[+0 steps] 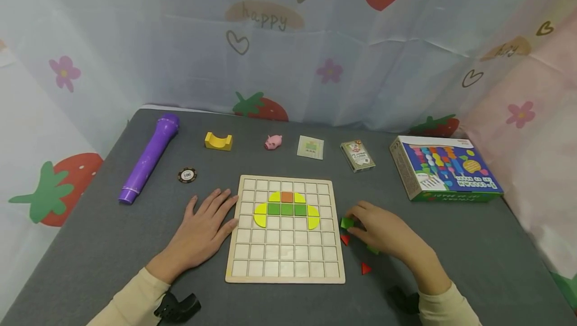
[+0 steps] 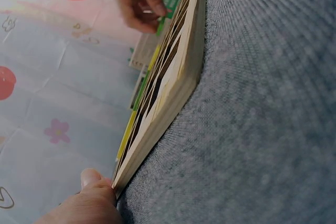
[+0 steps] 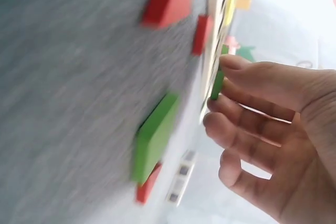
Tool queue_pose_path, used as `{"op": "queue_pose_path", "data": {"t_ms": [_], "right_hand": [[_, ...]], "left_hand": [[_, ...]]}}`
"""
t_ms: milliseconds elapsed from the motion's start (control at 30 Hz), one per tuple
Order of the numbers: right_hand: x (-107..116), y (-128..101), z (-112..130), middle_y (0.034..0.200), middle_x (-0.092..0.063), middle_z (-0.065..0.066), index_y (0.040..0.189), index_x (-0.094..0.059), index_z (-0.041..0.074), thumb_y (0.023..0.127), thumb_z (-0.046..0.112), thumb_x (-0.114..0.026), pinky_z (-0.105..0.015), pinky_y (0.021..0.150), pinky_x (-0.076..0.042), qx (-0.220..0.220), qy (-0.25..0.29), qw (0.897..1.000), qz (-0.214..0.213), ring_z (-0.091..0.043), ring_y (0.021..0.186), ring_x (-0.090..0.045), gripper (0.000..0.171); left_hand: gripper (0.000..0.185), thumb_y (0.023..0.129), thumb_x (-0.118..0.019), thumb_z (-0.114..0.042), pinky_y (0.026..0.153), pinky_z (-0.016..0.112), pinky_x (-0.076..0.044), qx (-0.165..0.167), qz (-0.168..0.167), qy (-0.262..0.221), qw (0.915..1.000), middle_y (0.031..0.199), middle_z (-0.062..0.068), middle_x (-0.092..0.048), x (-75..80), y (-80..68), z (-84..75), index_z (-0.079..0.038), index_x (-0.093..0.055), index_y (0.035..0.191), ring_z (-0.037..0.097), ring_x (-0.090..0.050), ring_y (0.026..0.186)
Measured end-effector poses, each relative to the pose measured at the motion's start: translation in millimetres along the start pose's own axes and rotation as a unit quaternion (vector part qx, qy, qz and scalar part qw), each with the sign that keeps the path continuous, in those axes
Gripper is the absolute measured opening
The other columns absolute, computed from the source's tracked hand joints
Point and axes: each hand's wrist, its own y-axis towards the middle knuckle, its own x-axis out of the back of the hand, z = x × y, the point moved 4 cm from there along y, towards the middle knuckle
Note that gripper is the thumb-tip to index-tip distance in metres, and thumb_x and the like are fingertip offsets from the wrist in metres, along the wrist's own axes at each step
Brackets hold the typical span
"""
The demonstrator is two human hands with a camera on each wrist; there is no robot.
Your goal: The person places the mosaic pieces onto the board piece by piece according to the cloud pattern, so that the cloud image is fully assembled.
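A wooden grid board lies flat on the table, with yellow quarter-round tiles, green square tiles in a row and one orange-brown square tile set in its upper part. My left hand rests on the table with fingers spread, its thumb touching the board's left edge. To the right of the board, my right hand pinches a green tile between thumb and fingertips. Below that hand lie another green tile and red triangle tiles.
Behind the board are a purple microphone, a poker chip, a yellow block, a pink pig figure, a pattern card and a playing-card box. A colourful box sits at the right.
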Motion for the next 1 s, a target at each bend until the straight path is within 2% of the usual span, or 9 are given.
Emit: {"op": "queue_pose_path", "data": {"t_ms": [267,467,700,1000], "right_hand": [[7,26,33,0.104,-0.061,0.0,0.112,-0.064,0.009,0.085,0.019,-0.075,-0.025,0.068,-0.052,0.069,-0.011,0.997,-0.034,-0.008,0.08,-0.059,0.03],[6,48,61,0.103,-0.061,0.0,0.113,-0.064,0.009,0.087,0.02,-0.073,-0.026,0.07,-0.052,0.11,-0.005,0.994,-0.021,-0.011,0.083,-0.061,0.029],[-3,67,85,0.098,-0.06,0.004,0.107,-0.065,0.013,0.089,0.024,-0.071,-0.024,0.071,-0.05,0.157,-0.022,0.987,-0.015,-0.007,0.081,-0.057,0.022],[-11,81,104,0.086,-0.047,0.008,0.098,-0.063,0.015,0.089,0.028,-0.07,-0.021,0.064,-0.041,0.163,-0.049,0.985,0.017,-0.007,0.071,-0.045,0.017]], "left_hand": [[0.054,0.102,-0.04,-0.046,0.11,0.065,-0.011,0.004,0.02,0.002,0.9998,0.153,0.009,-0.035,-2.3,-0.6,1.3,-0.02,-0.037,0.149,0.03,-0.025,0.143],[0.053,0.101,-0.042,-0.045,0.109,0.066,-0.012,0.002,0.011,0.006,0.9999,0.151,0.01,-0.037,-2.5,-0.2,1.8,-0.019,-0.04,0.147,0.031,-0.027,0.142],[0.054,0.101,-0.04,-0.047,0.11,0.065,-0.01,0.009,0.026,0.009,0.9996,0.153,0.008,-0.034,-2.8,-0.5,3.3,-0.021,-0.037,0.149,0.029,-0.024,0.144],[0.054,0.101,-0.04,-0.047,0.109,0.065,-0.012,0.001,0.016,0.006,0.9998,0.153,0.008,-0.034,-3.8,0.1,3.9,-0.022,-0.037,0.149,0.028,-0.025,0.143]]}}
